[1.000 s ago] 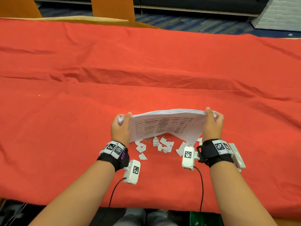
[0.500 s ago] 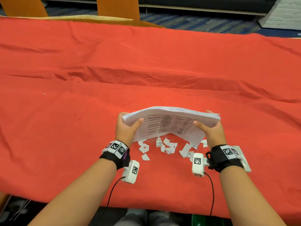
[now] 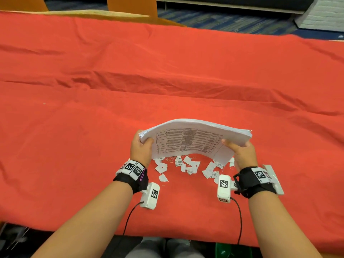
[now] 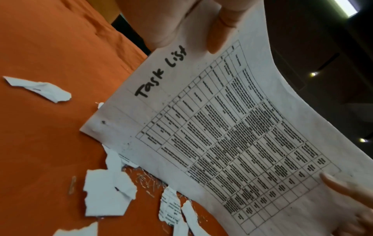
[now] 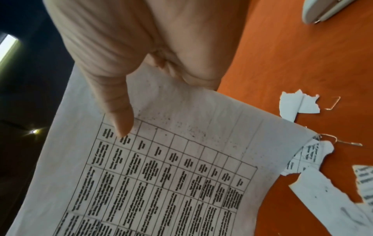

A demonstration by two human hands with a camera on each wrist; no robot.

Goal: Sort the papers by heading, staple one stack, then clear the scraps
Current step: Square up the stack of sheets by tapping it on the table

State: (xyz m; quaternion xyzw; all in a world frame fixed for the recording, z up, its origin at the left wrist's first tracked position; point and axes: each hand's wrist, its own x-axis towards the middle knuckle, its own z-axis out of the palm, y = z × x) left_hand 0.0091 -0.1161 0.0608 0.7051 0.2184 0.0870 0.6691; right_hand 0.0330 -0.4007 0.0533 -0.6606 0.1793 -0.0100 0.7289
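I hold a thick stack of papers point(image 3: 193, 140) up off the red cloth, bowed upward in the middle. Its facing sheet point(image 4: 222, 127) is a printed table headed "Task List" in handwriting. My left hand point(image 3: 142, 148) grips the stack's left end, thumb point(image 4: 222, 28) on the sheet. My right hand point(image 3: 240, 149) grips the right end, thumb point(image 5: 119, 111) pressed on the table print. Torn paper scraps point(image 3: 186, 164) lie under and in front of the stack, with loose bent staples point(image 5: 333, 103) among them.
A red cloth point(image 3: 93, 127) covers the whole table, with creases across its middle. A white stapler point(image 5: 327, 11) lies on the cloth to the right of my right hand. Wooden chair backs point(image 3: 130, 6) stand beyond the far edge.
Both hands have lifted and tilted the stack, bringing its printed face toward me. My thumbs have come round onto the front sheet. The scraps lie as before.
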